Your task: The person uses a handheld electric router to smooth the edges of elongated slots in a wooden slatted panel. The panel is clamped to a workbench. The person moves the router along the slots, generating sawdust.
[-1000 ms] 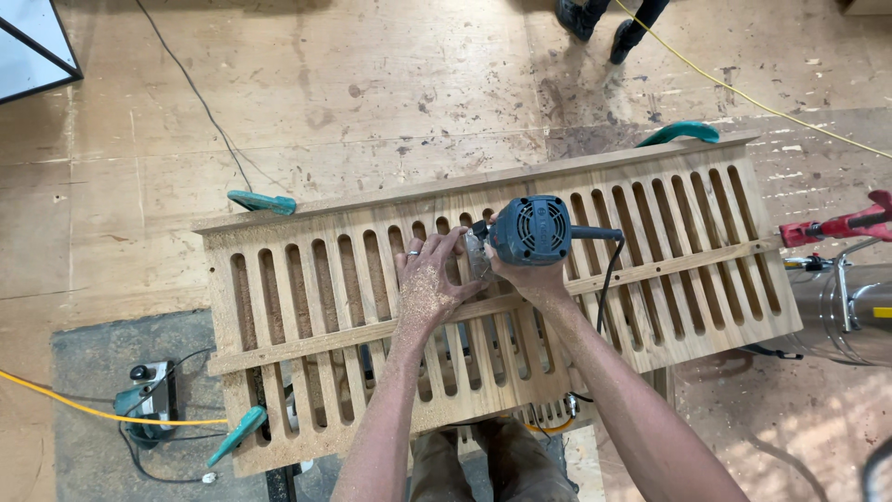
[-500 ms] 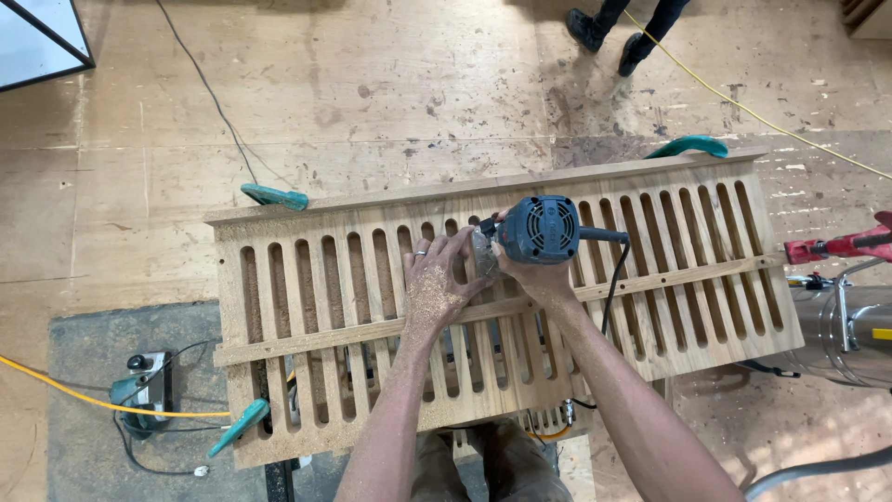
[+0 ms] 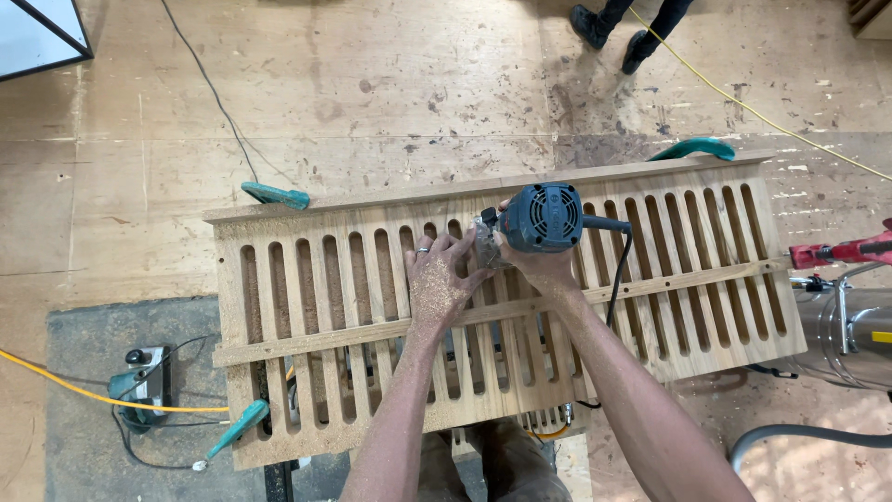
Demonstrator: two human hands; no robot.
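Observation:
A wide wooden panel (image 3: 307,279) cut with several long vertical slots lies flat in front of me, with a thin cross strip (image 3: 706,275) running along its middle. A blue hand router (image 3: 541,217) stands on the panel's upper middle, its black cord (image 3: 617,270) trailing down to the right. My right hand (image 3: 539,265) grips the router body from below. My left hand (image 3: 444,279), dusted with sawdust and wearing a ring, rests on the slats with its fingers against the router's base.
Teal clamps (image 3: 276,195) (image 3: 692,149) (image 3: 237,428) hold the panel at its edges. A small teal machine (image 3: 139,386) with a yellow cable sits on a grey mat at lower left. A metal canister (image 3: 850,335) and red tool (image 3: 841,251) stand at right. Another person's feet (image 3: 609,33) are at the top.
My head has shifted, so the panel sits a little lower and further right in view. Both hands stay on the router at nearly the same spot on the panel.

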